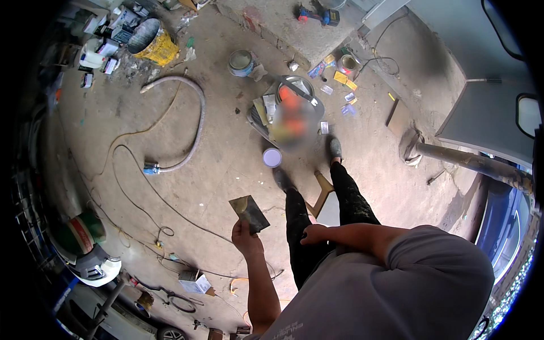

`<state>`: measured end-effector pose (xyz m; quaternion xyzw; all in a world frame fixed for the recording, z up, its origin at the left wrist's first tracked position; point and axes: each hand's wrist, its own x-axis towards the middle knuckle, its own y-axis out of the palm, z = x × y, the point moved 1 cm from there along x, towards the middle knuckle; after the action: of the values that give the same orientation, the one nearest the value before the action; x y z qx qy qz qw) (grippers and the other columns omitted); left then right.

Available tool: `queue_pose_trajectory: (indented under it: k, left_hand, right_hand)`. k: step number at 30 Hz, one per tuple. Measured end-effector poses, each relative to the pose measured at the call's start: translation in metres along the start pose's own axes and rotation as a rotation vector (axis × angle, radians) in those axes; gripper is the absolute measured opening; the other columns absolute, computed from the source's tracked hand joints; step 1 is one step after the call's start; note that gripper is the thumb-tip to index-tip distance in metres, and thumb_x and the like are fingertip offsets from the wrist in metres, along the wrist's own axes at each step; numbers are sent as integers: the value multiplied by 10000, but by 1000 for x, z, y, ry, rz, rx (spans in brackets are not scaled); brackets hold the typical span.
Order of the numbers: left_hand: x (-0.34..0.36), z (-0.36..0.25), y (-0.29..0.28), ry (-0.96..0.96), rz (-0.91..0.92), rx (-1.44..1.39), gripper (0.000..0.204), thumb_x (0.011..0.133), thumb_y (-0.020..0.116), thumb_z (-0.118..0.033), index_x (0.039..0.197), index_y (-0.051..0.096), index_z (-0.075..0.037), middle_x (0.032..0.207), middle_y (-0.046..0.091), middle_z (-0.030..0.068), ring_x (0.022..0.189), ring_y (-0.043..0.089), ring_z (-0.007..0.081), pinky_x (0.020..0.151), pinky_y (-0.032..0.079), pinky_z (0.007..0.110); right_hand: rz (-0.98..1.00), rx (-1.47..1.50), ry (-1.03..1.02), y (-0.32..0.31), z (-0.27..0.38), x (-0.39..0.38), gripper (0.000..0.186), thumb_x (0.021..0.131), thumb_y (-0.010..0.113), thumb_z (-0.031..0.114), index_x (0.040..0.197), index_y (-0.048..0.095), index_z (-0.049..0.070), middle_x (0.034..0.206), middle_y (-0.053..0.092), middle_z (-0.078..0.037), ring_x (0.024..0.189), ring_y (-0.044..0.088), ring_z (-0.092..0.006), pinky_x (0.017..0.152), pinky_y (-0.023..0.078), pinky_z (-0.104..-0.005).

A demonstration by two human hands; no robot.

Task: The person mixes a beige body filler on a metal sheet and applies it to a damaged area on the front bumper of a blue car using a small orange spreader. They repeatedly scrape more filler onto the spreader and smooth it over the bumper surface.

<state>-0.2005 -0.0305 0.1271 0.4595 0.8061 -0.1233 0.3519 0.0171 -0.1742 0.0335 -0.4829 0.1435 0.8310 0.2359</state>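
Note:
My left hand [245, 237] is raised in front of me and grips a flat rectangular metal spreader [249, 212] by its lower edge. A smear of pale filler sits on the blade. My right hand [314, 233] rests against my right thigh with its fingers curled and nothing visible in it. My legs in black, paint-spattered trousers [317, 221] stand on the concrete floor. Just ahead of my feet lie a round white lid [272, 157] and a grey tray [262, 120] filled with tins and tools, partly blurred.
A grey hose [195, 122] and thin cables loop across the floor on the left. A yellow bucket [154, 46] and a paint tin [241, 62] stand farther off. A grey vehicle panel [481, 107] is at the right, a raised step with a drill [317, 15] ahead.

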Motion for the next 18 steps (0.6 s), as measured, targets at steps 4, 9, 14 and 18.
queue_pose_trajectory:
  k: [4,9,14,18]
  left_hand:
    - [-14,11,2,-46,15,-40,140,974,590,-12,1087,623,64,1027,699,137,918,693,218,813,586,325]
    - [-38,23,31,-87,67,38,143,964,621,-40,1067,635,58,989,700,123,866,694,199,769,584,302]
    - [-55,16,61,-64,91,120,179,971,616,-55,1099,631,69,988,689,107,868,674,178,767,555,284]
    - [-70,18,52,-87,31,215,218,965,616,-78,1113,633,80,999,686,108,876,653,155,781,532,274]
  right_hand:
    - [-55,-33,21,-23,14,-25,584,799,634,561,1066,724,50,1070,708,-200,1037,667,-364,912,515,-459]
    - [-457,-67,-123,-45,16,-12,506,875,613,524,926,699,28,950,691,-215,940,660,-399,867,513,-489]
    - [-1170,117,-242,-211,9,60,190,890,583,178,958,609,2,982,611,-240,983,584,-451,851,479,-534]
    - [-1253,-60,-286,-371,45,97,220,845,657,161,997,598,14,1063,591,-230,1083,558,-424,911,475,-500]
